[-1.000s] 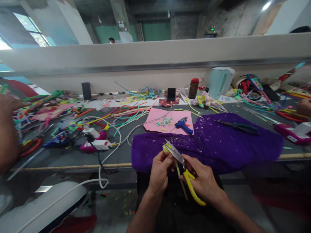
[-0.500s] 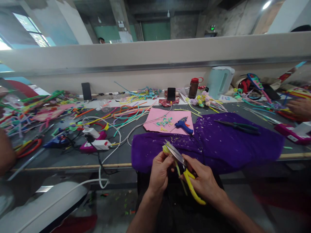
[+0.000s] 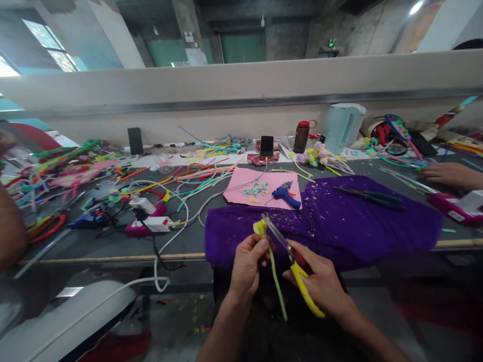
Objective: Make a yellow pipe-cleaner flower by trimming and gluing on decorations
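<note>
My left hand (image 3: 248, 264) pinches a small flower (image 3: 260, 227) with a yellow head and a pale green pipe-cleaner stem (image 3: 277, 286) that hangs down below the fingers. My right hand (image 3: 320, 279) is wrapped round scissors (image 3: 307, 289) with yellow handles. Their blades point up and to the left, the tips just right of the flower head. Both hands are above the near edge of a purple cloth (image 3: 354, 226) strewn with small clippings. Beyond the hands, a blue glue gun (image 3: 287, 197) rests on a pink sheet (image 3: 241, 183) with mint and yellow scraps.
Pliers (image 3: 370, 197) lie on the cloth. To the left are a power strip (image 3: 145, 226), white cables and many pipe cleaners (image 3: 206, 173). A phone (image 3: 266, 146), a bottle (image 3: 302, 137) and a kettle (image 3: 343, 128) stand along the back. Another person's hand (image 3: 449, 175) is at the right.
The scissors have drawn slightly right, off the flower head, which now shows fully. The stem hangs more plainly in view. The other person's hand at right has moved left.
</note>
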### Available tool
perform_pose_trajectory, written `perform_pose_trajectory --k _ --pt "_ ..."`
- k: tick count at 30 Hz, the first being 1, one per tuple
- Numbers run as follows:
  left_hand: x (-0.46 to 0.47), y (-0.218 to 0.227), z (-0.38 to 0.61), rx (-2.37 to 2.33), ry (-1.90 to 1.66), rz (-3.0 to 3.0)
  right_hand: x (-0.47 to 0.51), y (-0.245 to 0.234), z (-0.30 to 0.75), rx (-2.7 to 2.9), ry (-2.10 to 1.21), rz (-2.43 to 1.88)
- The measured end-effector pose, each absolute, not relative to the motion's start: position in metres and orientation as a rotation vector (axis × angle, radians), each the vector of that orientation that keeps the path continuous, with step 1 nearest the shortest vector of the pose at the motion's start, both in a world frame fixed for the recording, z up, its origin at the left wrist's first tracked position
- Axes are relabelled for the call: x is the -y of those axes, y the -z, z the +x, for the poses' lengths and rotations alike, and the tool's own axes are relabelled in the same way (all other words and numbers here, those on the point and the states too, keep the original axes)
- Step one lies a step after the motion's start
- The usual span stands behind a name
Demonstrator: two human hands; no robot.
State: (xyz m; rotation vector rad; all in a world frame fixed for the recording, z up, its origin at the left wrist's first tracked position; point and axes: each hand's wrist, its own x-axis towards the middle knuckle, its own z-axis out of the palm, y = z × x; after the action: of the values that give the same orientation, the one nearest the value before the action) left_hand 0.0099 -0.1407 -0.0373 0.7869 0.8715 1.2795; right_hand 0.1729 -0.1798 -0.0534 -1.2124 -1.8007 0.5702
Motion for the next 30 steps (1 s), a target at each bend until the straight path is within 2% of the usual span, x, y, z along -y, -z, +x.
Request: perform_pose_trajectory --k 4,9,30 --pt "0.140 0.032 0.007 -0.912 -1.264 0.775 0.184 0.044 0.177 1.691 -0.786 -1.249" --pt "0.142 0.029 0.007 -0.897 -1.250 0.753 0.187 0.041 0.178 1.683 -0.846 -1.257" --pt "0.142 0.029 0.006 -0.991 -1.287 0.858 0.187 0.040 0.176 1.811 -0.670 -1.349"
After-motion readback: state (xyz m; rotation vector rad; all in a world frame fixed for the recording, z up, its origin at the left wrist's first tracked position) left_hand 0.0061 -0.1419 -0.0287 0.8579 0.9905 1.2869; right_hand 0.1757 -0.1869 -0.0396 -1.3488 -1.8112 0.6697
